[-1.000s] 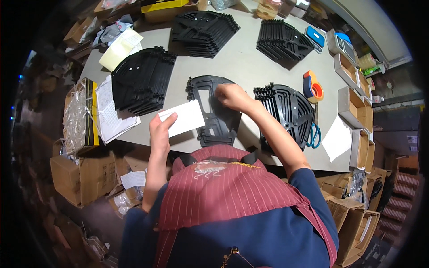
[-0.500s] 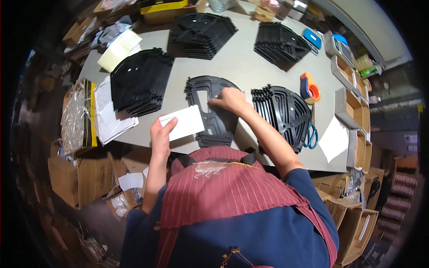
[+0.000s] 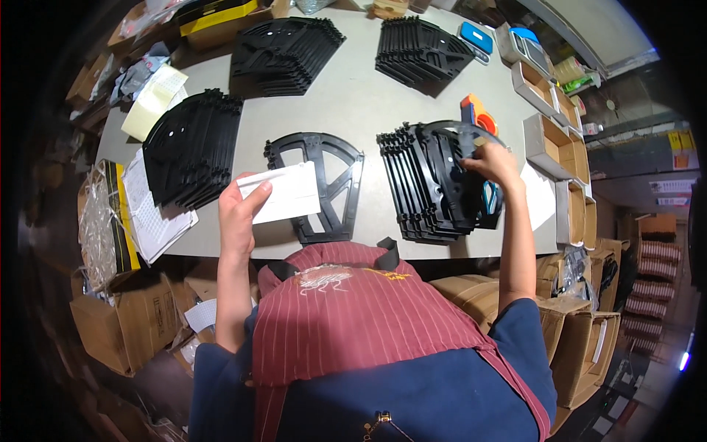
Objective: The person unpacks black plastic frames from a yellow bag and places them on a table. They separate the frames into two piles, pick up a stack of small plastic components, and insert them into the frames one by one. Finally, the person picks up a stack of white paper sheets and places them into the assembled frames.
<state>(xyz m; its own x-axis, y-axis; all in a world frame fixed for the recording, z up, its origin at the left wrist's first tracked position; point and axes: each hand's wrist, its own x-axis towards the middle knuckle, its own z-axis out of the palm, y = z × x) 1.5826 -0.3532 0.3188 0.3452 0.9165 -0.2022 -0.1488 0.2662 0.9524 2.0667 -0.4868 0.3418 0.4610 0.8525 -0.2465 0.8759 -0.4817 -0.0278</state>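
Note:
My left hand pinches a small white stack of paper slips, thumb on top, over the left edge of a black fan-shaped plastic frame. That frame lies flat before me, the table showing through its openings. To the right, my right hand has its fingers closed on the edge of another black fan-shaped plastic part. This part is tilted over a stack of similar black parts; its outline is blurred, and whether it rests on them I cannot tell.
More black stacks stand at the left, far left and far right. An orange and blue tape dispenser and blue-handled scissors lie near the right stack. Small open boxes line the right edge; papers lie left.
My right hand has moved from the middle of the table to the right stack with a black part. An open frame now shows in the middle. The whole view has shifted.

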